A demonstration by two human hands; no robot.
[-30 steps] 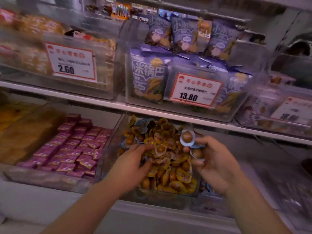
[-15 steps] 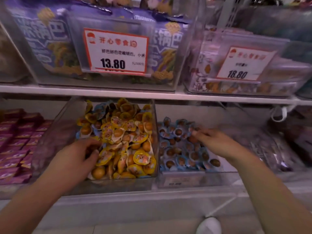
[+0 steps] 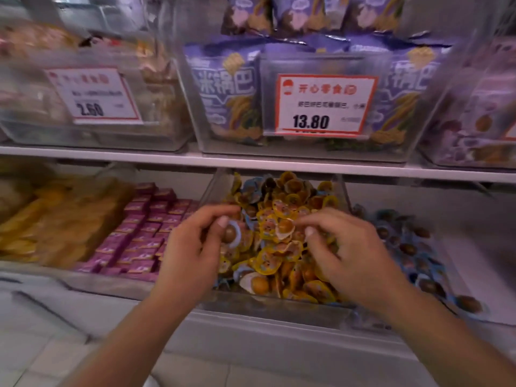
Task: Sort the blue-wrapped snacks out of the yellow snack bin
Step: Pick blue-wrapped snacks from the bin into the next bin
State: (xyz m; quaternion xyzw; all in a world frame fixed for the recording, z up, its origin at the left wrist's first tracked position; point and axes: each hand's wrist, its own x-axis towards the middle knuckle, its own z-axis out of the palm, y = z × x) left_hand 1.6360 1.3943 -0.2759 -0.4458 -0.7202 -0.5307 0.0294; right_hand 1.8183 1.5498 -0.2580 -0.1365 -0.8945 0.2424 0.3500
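Two hands are over the yellow snack bin (image 3: 275,310), a clear plastic bin on the lower shelf (image 3: 251,328) filled mostly with yellow-wrapped snacks (image 3: 269,262). Left hand (image 3: 192,255): thumb and fingers pinch one blue-wrapped snack (image 3: 231,235), a round brown piece in a pale blue wrapper, held just above the pile at the bin's left side. Right hand (image 3: 349,258): fingers curled down into the pile near a yellow piece; whether that grip has actually closed on anything I cannot tell, the fingertips being partly buried and blurred. More blue wrappers show at the back of the pile (image 3: 252,189) and low at the front left, so sorting looks unfinished. The neighbouring bin of blue snacks (image 3: 413,258), just to the right, is the likely destination; judged only from its matching contents. Handling, judged: each piece looks small and light, a firm core inside a thin crinkly film with a flared rim. The film is probably slick, so a pinch across the round core should hold better than a pinch on the rim alone, which could slide or tear. Loose neighbours shift easily; buried blue ones would need the yellow ones nudged aside first. Pink boxed snacks (image 3: 139,233) fill the bin to the left.
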